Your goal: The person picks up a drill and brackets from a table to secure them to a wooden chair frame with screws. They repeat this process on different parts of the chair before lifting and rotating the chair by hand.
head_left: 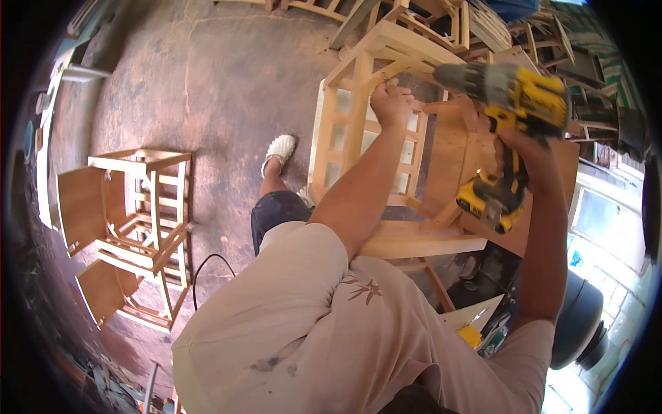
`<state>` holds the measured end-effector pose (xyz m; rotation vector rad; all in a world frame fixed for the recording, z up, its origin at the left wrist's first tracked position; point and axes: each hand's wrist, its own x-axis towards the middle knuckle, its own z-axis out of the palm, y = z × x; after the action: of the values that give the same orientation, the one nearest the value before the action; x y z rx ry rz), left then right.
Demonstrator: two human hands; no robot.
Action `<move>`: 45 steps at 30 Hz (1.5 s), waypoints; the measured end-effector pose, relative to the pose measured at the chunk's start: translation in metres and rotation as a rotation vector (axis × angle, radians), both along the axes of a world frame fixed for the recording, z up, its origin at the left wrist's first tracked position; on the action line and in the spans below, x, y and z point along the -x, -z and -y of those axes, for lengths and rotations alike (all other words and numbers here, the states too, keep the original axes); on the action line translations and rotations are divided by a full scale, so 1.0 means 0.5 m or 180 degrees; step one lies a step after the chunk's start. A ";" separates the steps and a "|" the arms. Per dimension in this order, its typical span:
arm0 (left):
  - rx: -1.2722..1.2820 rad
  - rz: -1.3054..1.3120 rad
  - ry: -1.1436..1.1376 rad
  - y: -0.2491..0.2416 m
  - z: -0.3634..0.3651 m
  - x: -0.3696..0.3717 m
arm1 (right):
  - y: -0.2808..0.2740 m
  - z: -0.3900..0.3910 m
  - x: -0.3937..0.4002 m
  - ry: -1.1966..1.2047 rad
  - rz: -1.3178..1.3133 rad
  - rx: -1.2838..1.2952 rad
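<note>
My right hand [514, 148] is wrapped round the handle of a yellow and black cordless drill [534, 96]. The drill lies level, its dark chuck pointing left toward a corner of a pale wooden chair frame [355, 114]. Just left of the chuck, inside that corner, my left hand [392, 103] has its fingers pinched together. Whatever sits between those fingertips is too small to make out. The frame is tipped over in front of me, with slats on its left side and a broad brown wooden panel [448, 148] on its right.
Two wooden chairs [141, 234] are stacked on the floor at left, near a thin black cable [207, 259]. More wooden frames [441, 27] crowd the back right. A dark rounded container [579, 317] stands at lower right. My sandalled foot [279, 152] rests on the brown floor [221, 90].
</note>
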<state>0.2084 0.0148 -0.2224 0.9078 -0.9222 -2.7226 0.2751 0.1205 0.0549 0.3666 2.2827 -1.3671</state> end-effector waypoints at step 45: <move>0.2173 -0.2729 0.5489 -0.148 0.220 0.012 | 0.021 0.193 -0.635 0.4208 -0.2964 0.0885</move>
<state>0.2022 -0.0953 -0.1485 -1.7843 -2.6958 -2.3730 0.5927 0.0240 0.0445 1.6009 2.4077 -2.9203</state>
